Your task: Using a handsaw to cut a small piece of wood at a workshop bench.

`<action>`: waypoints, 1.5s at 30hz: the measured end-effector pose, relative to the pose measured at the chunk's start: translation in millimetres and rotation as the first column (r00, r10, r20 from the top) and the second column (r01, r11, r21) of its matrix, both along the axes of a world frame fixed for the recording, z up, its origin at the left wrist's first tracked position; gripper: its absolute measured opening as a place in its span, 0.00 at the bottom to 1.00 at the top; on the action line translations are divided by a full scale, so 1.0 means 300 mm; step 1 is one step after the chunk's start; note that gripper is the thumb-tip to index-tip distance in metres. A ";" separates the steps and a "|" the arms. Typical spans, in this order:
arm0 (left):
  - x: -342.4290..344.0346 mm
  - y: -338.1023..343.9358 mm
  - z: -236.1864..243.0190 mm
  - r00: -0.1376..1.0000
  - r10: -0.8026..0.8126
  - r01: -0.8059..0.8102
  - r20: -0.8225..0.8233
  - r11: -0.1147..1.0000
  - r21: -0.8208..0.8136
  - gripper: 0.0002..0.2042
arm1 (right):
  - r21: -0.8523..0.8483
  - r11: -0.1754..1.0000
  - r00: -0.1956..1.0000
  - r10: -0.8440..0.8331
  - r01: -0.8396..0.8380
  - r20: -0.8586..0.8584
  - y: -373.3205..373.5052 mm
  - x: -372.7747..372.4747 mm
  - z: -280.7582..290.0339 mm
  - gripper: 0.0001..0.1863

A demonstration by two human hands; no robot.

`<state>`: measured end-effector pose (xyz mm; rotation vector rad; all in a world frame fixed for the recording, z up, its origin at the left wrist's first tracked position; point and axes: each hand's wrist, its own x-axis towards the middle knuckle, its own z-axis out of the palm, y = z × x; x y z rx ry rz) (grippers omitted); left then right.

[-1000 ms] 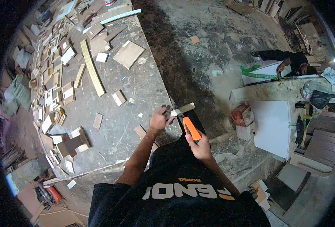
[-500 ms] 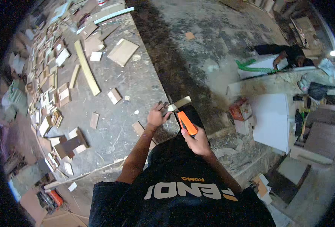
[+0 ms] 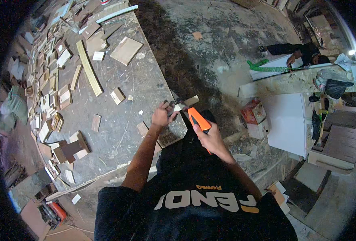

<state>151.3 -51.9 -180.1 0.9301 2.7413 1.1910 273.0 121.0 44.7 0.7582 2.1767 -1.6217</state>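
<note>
At the worktable's right edge, my left hand (image 3: 160,115) presses its curled fingers and thumb around the near end of a short wood piece (image 3: 192,100). That piece juts out past the tabletop over the floor. My right hand (image 3: 211,137) is wrapped round an orange-and-black handled tool (image 3: 199,119), just right of the table corner. The tool's front end meets the wood close to my left fingertips, and its working part is too small and dark to make out. A flat wood offcut (image 3: 142,128) lies beside my left forearm.
The worktable (image 3: 121,116) bears many wood offcuts, a long wood strip (image 3: 89,68) and a square board (image 3: 126,51). To the right stand a red-and-white box (image 3: 254,113) and a white panel (image 3: 286,124). Another person (image 3: 306,56) is at the far right, near a green coiled hose (image 3: 262,69).
The view has shifted slightly. Both hands remain close together at the table edge, the wood piece and orange-handled tool still in them, the tool tilted a little differently.
</note>
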 end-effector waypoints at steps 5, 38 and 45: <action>0.011 -0.012 -0.026 0.993 -0.051 0.055 -0.102 0.998 0.039 0.21 | 0.077 0.996 0.998 0.050 -0.054 0.047 -0.031 -0.057 0.016 0.19; 0.002 0.003 -0.013 0.996 -0.033 0.028 -0.086 0.997 -0.065 0.22 | 0.058 0.996 0.997 0.072 -0.071 -0.009 -0.034 -0.128 0.036 0.19; 0.002 -0.009 -0.070 0.973 -0.017 0.013 -0.231 1.000 -0.019 0.20 | -0.045 0.999 0.996 0.026 -0.022 0.086 0.006 -0.114 0.125 0.18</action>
